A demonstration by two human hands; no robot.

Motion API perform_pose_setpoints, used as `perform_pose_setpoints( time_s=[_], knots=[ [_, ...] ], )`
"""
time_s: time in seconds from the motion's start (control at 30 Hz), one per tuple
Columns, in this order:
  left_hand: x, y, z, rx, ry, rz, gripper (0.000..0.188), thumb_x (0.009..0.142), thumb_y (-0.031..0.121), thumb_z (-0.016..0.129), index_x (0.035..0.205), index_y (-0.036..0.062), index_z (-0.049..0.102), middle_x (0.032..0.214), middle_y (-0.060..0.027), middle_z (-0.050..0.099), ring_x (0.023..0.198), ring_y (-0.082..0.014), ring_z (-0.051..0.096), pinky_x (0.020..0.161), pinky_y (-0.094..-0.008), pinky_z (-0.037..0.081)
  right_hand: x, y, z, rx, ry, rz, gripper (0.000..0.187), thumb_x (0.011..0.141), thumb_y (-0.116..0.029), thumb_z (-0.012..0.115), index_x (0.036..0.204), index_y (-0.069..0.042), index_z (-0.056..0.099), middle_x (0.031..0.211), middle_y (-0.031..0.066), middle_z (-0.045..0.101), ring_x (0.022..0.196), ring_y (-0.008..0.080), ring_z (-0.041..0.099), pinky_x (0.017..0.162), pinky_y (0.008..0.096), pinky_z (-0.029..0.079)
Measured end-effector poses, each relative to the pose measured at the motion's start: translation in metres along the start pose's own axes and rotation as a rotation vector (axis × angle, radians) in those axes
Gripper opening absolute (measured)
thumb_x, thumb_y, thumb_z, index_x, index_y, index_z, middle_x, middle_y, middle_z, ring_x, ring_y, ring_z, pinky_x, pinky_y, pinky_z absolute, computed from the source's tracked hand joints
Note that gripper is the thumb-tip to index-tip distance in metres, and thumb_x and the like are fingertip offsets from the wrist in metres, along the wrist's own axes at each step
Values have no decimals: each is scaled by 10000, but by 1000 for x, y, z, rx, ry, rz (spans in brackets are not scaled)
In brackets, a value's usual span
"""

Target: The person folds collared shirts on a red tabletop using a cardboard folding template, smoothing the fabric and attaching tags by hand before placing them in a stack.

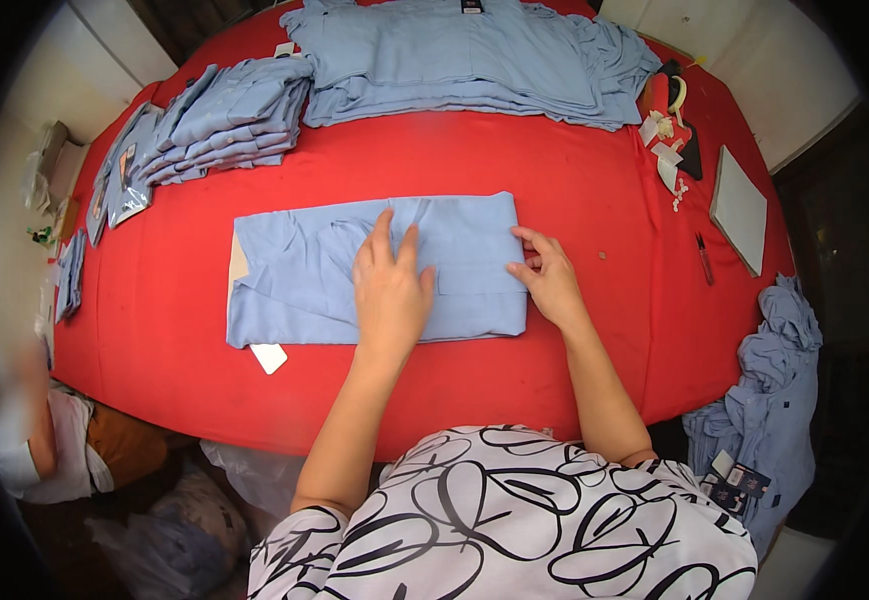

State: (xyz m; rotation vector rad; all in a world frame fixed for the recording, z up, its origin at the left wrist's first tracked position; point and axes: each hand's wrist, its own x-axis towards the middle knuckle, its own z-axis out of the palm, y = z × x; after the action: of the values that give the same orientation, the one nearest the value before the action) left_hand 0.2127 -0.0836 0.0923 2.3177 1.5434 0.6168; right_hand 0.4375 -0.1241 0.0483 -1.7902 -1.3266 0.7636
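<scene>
A light blue shirt (474,245), folded into a wide rectangle, lies in front of me. My left hand (392,290) rests palm down on its middle, fingers apart and holding nothing. At the shirt's right edge, my right hand (551,280) has its thumb and bent fingers closed on the border, with the index finger stretched along it. A beige board (238,258) shows at the shirt's left end. Below the lower left edge, a white tag (269,358) sticks out.
Stacked blue shirts (454,60) lie at the back, beside a folded pile (229,115) and bagged shirts (134,185). Right on the red cloth (614,330) are a white board (739,210), small red-handled snippers (704,260) and a tape roll (676,95). More shirts (774,380) hang right. Another person's arm (39,410) is left.
</scene>
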Motion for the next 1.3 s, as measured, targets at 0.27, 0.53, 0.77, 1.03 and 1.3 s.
perform_pose_setpoints(
  time_s=[0.27, 0.53, 0.77, 1.03, 1.3],
  knots=[
    [-1, -29, 55, 80, 78, 134, 661, 950, 427, 536, 1433, -6, 411, 1552, -191, 279, 1443, -385, 216, 1162, -557, 151, 8, 0, -6, 443, -283, 103, 602, 812, 57, 650, 1384, -73, 515, 1346, 157, 504, 1117, 181, 572, 963, 285, 464],
    [-4, 11, -16, -1039, -26, -241, 598, 915, 337, 659, 1360, -19, 479, 1209, -149, 615, 1077, -238, 592, 913, -368, 471, -18, -102, 32, 690, -425, -151, 916, 798, 101, 550, 1553, -66, 60, 1443, 214, 446, 966, 145, 550, 895, 288, 467],
    [-3, -127, -114, -959, 24, -428, 366, 868, 183, 706, 1158, -28, 636, 976, -92, 695, 833, -162, 669, 769, -317, 546, -9, -121, 43, 907, -388, -147, 731, 850, 1, 534, 1515, -66, 235, 1390, 204, 482, 960, 155, 589, 846, 284, 491],
    [-13, -288, -90, 254, 219, -629, 439, 862, 258, 692, 1222, 15, 628, 1100, -188, 657, 904, -317, 662, 843, -415, 535, -23, -124, 113, 387, -638, 114, 558, 943, -40, 474, 1478, -28, 315, 1464, 214, 389, 1100, 225, 597, 927, 340, 517],
    [-38, -221, -76, -247, 13, -656, 304, 800, 271, 776, 785, -15, 673, 1002, -138, 639, 877, -272, 635, 753, -417, 506, 1, -130, 144, -318, -86, -415, 589, 989, -311, 499, 1453, 16, 343, 1520, 239, 303, 1410, 384, 299, 1160, 487, 253]
  ],
)
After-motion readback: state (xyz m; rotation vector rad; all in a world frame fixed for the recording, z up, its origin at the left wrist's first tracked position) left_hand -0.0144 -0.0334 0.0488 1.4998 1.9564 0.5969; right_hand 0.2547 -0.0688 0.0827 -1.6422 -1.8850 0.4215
